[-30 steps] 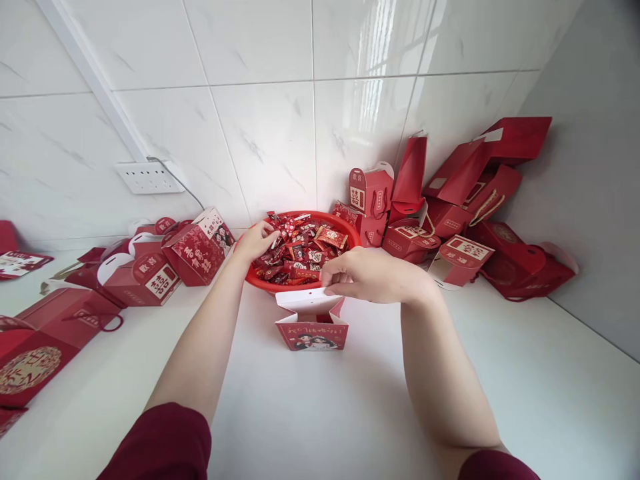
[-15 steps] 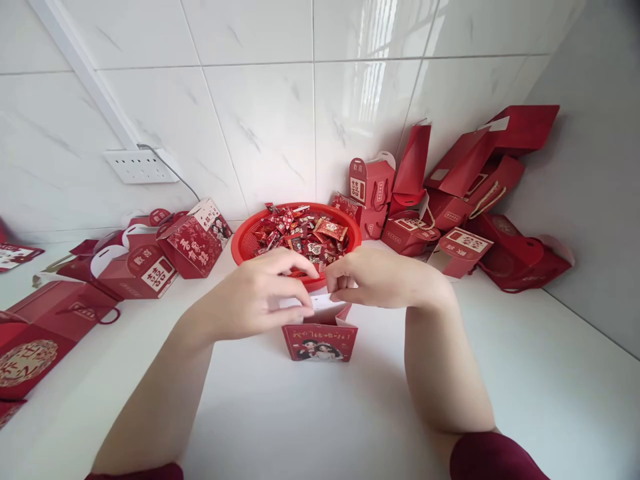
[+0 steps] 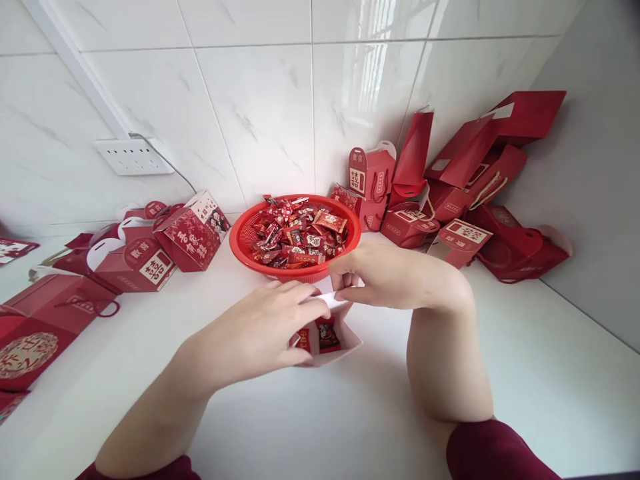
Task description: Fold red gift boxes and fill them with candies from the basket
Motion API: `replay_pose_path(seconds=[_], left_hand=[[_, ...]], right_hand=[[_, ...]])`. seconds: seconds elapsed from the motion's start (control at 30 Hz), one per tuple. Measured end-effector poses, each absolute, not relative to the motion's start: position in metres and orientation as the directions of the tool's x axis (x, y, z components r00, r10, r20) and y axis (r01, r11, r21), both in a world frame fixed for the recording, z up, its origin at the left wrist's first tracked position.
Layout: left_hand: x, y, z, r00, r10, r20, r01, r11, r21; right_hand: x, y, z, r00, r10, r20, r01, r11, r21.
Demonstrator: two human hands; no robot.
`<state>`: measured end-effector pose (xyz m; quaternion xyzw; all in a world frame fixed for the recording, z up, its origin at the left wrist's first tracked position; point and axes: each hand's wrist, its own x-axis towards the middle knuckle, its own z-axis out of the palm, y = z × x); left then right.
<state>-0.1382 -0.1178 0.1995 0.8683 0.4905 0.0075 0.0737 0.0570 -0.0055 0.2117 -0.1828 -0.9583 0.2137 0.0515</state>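
A small open gift box (image 3: 334, 340) sits on the white counter just in front of me, tipped toward me so its white inside and some red wrapped sweets in it show. My left hand (image 3: 260, 330) lies along the box's left side with fingers curled onto it. My right hand (image 3: 380, 275) pinches the box's white top flap at the far edge. Right behind the box stands a red round basket (image 3: 243, 235) heaped with red wrapped candies (image 3: 297, 237).
Folded red gift boxes (image 3: 145, 263) lie along the left of the counter under a wall socket (image 3: 133, 157). More red boxes and paper bags (image 3: 465, 193) pile up in the right corner against the tiled wall. A grey panel borders the right side.
My left hand left the candy basket and came to the small box. The box has tipped toward me, so its printed front is hidden and its inside shows. My right hand keeps hold of the flap.
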Motion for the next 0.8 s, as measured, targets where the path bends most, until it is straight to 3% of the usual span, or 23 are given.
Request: replay_pose_path(seconds=[0.13,0.8], left_hand=[[-0.128,-0.129,0.191,0.526,0.849,-0.061,0.845,-0.512,0.157],[-0.128,-0.127,0.193,0.509,0.852,-0.124,0.853,-0.48,0.202]], right_hand=[[0.061,-0.011,0.215,-0.95,0.312,-0.013,0.277,0.826,-0.491],[0.061,-0.016,0.214,-0.936,0.353,0.006,0.311,0.835,-0.454]])
